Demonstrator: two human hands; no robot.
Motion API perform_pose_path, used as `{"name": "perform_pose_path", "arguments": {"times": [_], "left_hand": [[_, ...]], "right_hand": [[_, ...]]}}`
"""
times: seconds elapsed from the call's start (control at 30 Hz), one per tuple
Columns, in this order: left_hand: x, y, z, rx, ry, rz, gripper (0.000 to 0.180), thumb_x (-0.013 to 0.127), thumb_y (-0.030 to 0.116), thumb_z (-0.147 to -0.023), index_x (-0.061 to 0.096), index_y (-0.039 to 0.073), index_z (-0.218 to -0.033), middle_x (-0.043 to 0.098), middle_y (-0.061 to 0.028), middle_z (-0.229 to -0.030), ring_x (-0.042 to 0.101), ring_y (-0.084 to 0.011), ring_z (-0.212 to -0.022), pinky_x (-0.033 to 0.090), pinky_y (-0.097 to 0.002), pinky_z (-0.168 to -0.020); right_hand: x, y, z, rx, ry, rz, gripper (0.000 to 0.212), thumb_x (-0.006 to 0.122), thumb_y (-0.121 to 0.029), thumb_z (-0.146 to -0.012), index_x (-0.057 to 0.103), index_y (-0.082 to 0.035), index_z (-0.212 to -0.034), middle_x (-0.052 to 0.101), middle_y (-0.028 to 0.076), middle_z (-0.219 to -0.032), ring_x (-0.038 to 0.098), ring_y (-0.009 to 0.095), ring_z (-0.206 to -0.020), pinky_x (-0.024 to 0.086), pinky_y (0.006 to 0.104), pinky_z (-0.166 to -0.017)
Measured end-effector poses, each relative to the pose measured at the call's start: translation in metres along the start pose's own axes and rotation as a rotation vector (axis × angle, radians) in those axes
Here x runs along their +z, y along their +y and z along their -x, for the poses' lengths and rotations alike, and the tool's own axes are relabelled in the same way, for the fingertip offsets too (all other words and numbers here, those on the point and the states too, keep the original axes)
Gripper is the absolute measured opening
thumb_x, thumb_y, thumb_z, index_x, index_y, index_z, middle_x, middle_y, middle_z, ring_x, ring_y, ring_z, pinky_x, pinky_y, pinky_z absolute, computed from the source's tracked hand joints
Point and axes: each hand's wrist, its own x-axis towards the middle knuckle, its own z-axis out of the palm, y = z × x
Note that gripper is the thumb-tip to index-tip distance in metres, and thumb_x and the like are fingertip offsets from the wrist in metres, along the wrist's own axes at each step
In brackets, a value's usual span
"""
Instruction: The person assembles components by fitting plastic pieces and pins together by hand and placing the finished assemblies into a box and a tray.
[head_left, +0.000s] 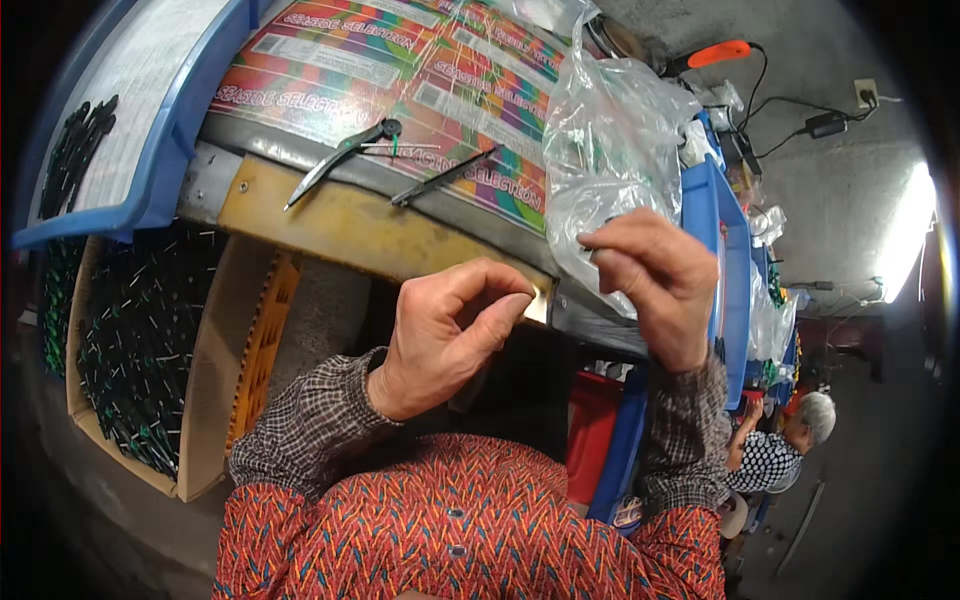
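My left hand is closed in a pinch, thumb against forefinger, in front of the table edge; anything between the tips is too small to make out. To its right and a little higher, my right hand pinches too, beside a clear plastic bag with faint green inside. A tiny dark bit shows at its fingertips, too small to name. On the table lie a tool with a curved metal blade and dark pivot, a thin white stick and a slim black pen-like piece. Neither hand touches these three.
Colourful printed sheeting covers the table. At left are a blue tray with black pieces, a cardboard box of thin black parts, and an orange crate. Another blue tray stands at right. A person sits beyond.
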Motion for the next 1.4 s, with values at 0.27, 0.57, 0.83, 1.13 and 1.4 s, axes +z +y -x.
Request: {"name": "perform_pose_path", "arguments": {"times": [0.27,0.57,0.83,1.13,1.4], "left_hand": [[0.015,-0.018,0.026,-0.352,-0.077,0.535,0.017,0.058,0.015,-0.094,0.058,0.001,-0.103,0.06,-0.0033,-0.078,0.051,-0.0039,-0.057,0.042,-0.0177,-0.045],[0.032,-0.032,0.038,-0.493,-0.071,0.687,0.012,0.058,0.016,-0.094,0.057,0.005,-0.099,0.059,-0.0027,-0.077,0.044,-0.0037,-0.051,0.038,-0.0195,-0.044],[0.047,-0.03,0.035,-0.483,-0.022,0.568,0.009,0.058,0.012,-0.093,0.058,0.004,-0.098,0.059,-0.0031,-0.074,0.044,-0.0048,-0.05,0.04,-0.0213,-0.042],[0.058,-0.044,0.04,-0.489,-0.023,0.601,0.012,0.058,0.015,-0.093,0.057,0.003,-0.097,0.06,-0.0039,-0.074,0.046,-0.005,-0.05,0.042,-0.0211,-0.042],[0.061,-0.056,0.042,-0.43,0.008,0.431,0.012,0.057,0.013,-0.094,0.056,0.001,-0.096,0.058,-0.0046,-0.073,0.045,-0.0048,-0.05,0.042,-0.0212,-0.042]], "right_hand": [[0.047,0.013,0.07,-0.229,0.089,0.123,0.029,0.071,0.001,-0.074,0.069,-0.003,-0.102,0.061,0.01,-0.079,0.061,0.021,-0.064,0.048,0.0295,-0.055],[0.068,0.033,0.104,-0.327,0.292,0.184,0.033,0.071,0.005,-0.069,0.068,0.0,-0.102,0.063,0.011,-0.081,0.064,0.023,-0.066,0.05,0.0296,-0.057],[0.064,0.046,0.111,-0.252,0.405,0.023,0.022,0.069,0.008,-0.07,0.066,0.001,-0.091,0.065,0.013,-0.079,0.066,0.025,-0.069,0.053,0.0309,-0.061],[0.067,0.063,0.127,-0.253,0.399,-0.067,0.026,0.07,0.008,-0.068,0.065,0.001,-0.092,0.064,0.013,-0.08,0.065,0.026,-0.068,0.052,0.0311,-0.059],[0.072,0.058,0.139,-0.261,0.394,0.121,0.022,0.071,0.008,-0.069,0.066,0.003,-0.09,0.065,0.016,-0.081,0.066,0.025,-0.069,0.053,0.0299,-0.061]]}}
